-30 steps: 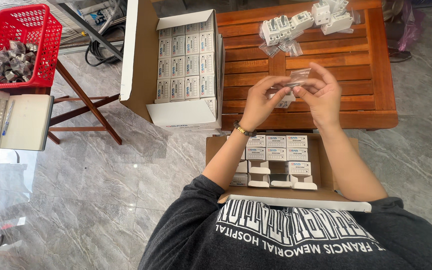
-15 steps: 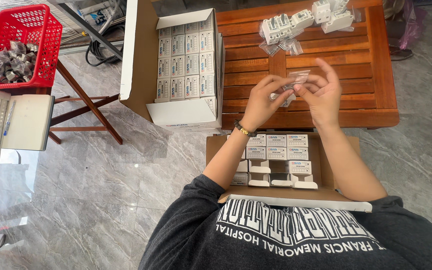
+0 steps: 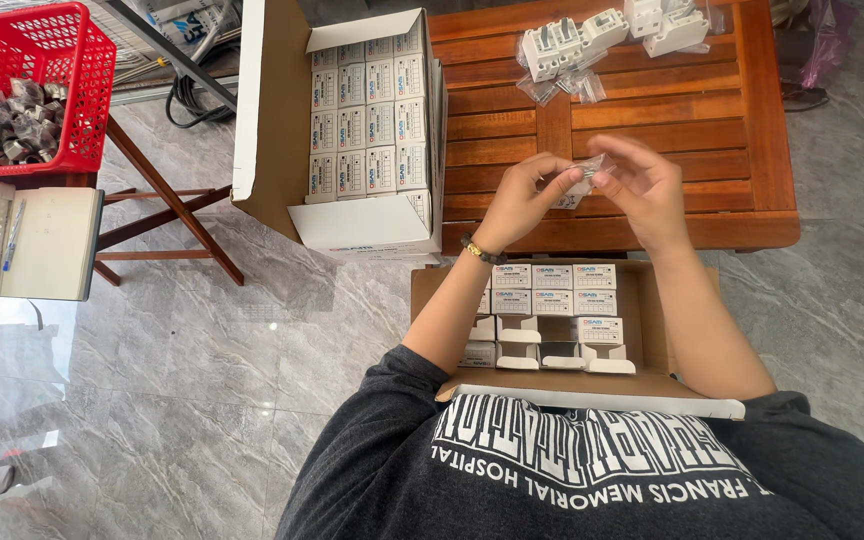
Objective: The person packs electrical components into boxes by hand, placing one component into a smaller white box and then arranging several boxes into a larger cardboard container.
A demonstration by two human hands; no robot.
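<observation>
— What is held, and where?
— A small clear packet [image 3: 584, 178] is pinched between left hand [image 3: 520, 200] and right hand [image 3: 644, 185], centre frame, above the wooden table [image 3: 752, 130].
— Any change noted?
— The right fingers, spread earlier, are now curled closed.

Left hand [image 3: 520, 200], right hand [image 3: 642, 185], small clear packet [image 3: 584, 178] pinched between

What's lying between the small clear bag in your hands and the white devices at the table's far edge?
In the head view, only bare wooden table slats lie between the small clear bag and the white devices; some empty clear bags sit just beside the devices.
</observation>
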